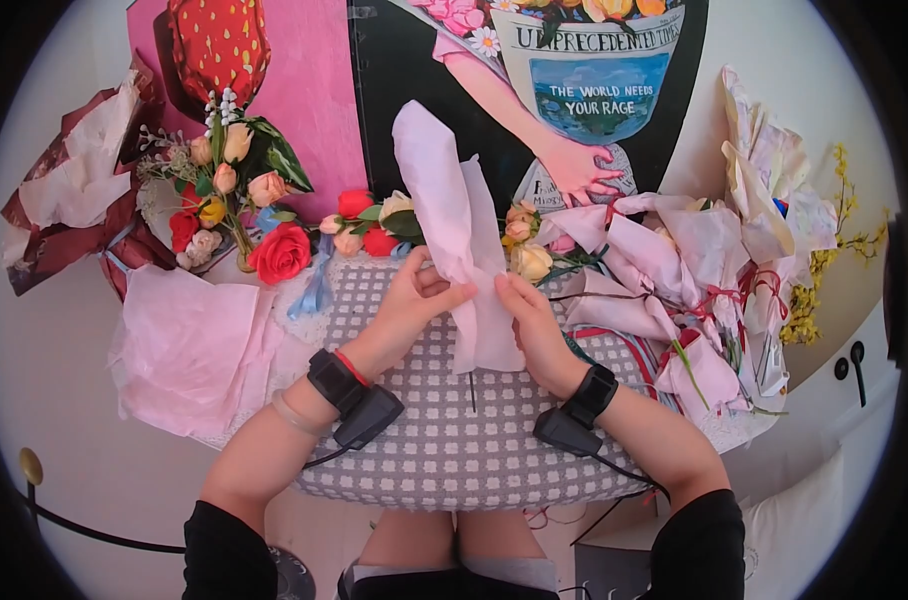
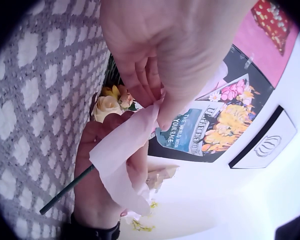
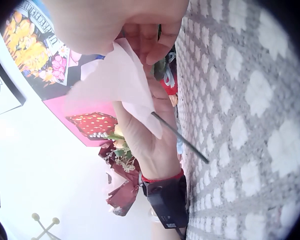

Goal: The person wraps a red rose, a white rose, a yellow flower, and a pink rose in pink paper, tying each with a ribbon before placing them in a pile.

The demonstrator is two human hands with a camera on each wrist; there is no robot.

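Note:
A sheet of pale pink wrapping paper (image 1: 436, 185) stands above the table's middle, folded into a tall cone around a thin dark green stem (image 1: 473, 392). The stem's lower end pokes out below the paper, and the wrapped top hides any bloom. My left hand (image 1: 411, 305) grips the gathered waist of the cone, thumb across its front. On the other side my right hand (image 1: 539, 325) pinches the paper's loose right edge between thumb and fingers. In the left wrist view the paper (image 2: 122, 145) flares below the fingers, with the stem (image 2: 65, 191) slanting out of it.
Left lie a stack of pink sheets (image 1: 189, 350), a red rose (image 1: 282, 252) and a burgundy-wrapped bouquet (image 1: 124, 235). Several paper-wrapped flowers (image 1: 664, 250) crowd the right. A cream rose (image 1: 530, 262) lies behind my hands. Grey-and-white checked cloth (image 1: 414, 440) covers the table; paintings stand behind.

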